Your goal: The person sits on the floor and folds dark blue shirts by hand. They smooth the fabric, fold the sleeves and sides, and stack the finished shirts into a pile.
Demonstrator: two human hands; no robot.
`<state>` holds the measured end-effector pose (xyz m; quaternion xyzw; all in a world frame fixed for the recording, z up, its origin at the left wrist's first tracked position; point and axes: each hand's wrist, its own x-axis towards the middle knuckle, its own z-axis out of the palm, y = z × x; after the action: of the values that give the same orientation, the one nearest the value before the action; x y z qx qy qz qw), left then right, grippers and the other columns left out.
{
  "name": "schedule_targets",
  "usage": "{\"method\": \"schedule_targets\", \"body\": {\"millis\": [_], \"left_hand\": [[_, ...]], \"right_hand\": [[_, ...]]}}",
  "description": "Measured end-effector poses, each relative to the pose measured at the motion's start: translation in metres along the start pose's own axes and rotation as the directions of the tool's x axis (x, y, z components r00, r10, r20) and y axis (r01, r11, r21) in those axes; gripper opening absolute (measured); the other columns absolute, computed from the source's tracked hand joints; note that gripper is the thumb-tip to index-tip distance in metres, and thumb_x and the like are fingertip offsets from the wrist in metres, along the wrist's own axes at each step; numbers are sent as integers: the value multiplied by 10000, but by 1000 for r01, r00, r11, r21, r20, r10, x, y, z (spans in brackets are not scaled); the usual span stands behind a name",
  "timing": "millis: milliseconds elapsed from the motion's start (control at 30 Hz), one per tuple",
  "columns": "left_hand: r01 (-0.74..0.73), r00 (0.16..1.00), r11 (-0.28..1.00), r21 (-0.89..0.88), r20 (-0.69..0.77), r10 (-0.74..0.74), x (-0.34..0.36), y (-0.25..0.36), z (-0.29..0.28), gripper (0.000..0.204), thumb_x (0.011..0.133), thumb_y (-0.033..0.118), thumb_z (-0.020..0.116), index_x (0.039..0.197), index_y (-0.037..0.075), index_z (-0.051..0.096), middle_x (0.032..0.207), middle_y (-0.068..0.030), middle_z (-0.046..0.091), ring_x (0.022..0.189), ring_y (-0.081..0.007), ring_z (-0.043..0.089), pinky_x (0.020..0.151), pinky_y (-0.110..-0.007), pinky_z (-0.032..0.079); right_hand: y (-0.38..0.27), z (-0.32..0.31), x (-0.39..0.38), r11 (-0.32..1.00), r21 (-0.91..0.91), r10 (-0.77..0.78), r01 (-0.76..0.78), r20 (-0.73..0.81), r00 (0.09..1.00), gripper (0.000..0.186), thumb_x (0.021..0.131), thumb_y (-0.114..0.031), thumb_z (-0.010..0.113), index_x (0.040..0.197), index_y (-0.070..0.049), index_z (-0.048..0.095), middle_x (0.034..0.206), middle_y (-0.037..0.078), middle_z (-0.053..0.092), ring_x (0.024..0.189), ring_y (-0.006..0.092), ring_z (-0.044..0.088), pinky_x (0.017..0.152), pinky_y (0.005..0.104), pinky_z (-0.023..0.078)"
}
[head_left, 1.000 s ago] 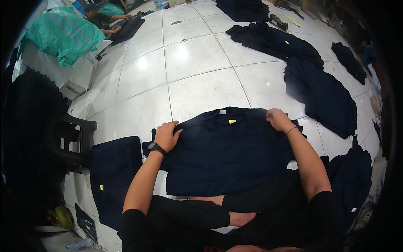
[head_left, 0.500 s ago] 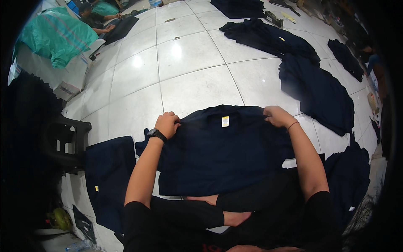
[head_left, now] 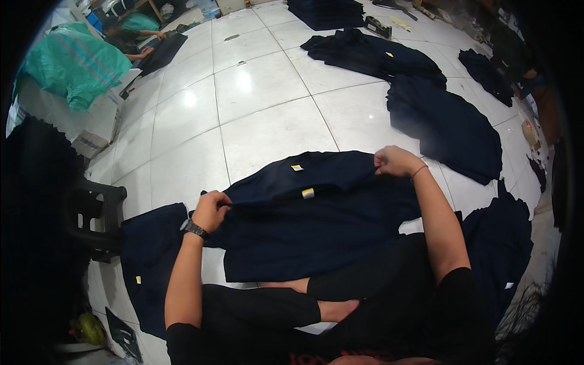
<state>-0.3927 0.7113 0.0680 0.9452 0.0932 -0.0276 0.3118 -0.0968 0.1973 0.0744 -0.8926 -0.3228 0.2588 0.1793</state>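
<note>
"As the left hand [head_left: 213, 211] and right hand [head_left: 396, 162] each pinch the dark shirt [head_left: 353, 176], where is it?"

"Over the tiled floor [head_left: 267, 131], just beyond the crossed feet [head_left: 337, 310], its upper part stretched between both grips."

"Good practice?"

"Level the grips, pull evenly, and let no crease form."

"Pose?"

"Arms spread wide; left hand lower and closer to the body, so the cloth slants. Right wrist bends inward."
</note>
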Motion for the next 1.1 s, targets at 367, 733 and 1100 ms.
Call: {"method": "schedule_targets", "body": {"millis": [367,733,1100], "left_hand": [[-48,997,973,225,74,32,11,-10,-18,138,921,153,824,976,27,829,969,-191,766,923,-377,750,833,-444,596],[31,999,980,198,-33,-25,29,-43,16,178,924,243,816,1017,96,853,992,-130,812,914,-343,772,846,-430,607],[-158,967,985,73,-191,169,61,-59,68,126,913,175,811,1003,92,842,1278,-102,760,1126,-341,715,989,-433,583]], "right_hand": [[-26,38,59,990,-118,27,-71,-342,939,141,906,-141,787,1024,-67,812,1021,185,794,1002,386,746,918,463,584],[-21,43,145,987,-157,38,-39,-9,999,223,840,-188,852,970,-11,808,975,216,785,931,370,754,859,440,589],[-32,43,133,958,-279,85,-62,70,994,228,875,-203,852,1016,-27,813,1052,218,790,1016,387,757,923,441,593]]}}
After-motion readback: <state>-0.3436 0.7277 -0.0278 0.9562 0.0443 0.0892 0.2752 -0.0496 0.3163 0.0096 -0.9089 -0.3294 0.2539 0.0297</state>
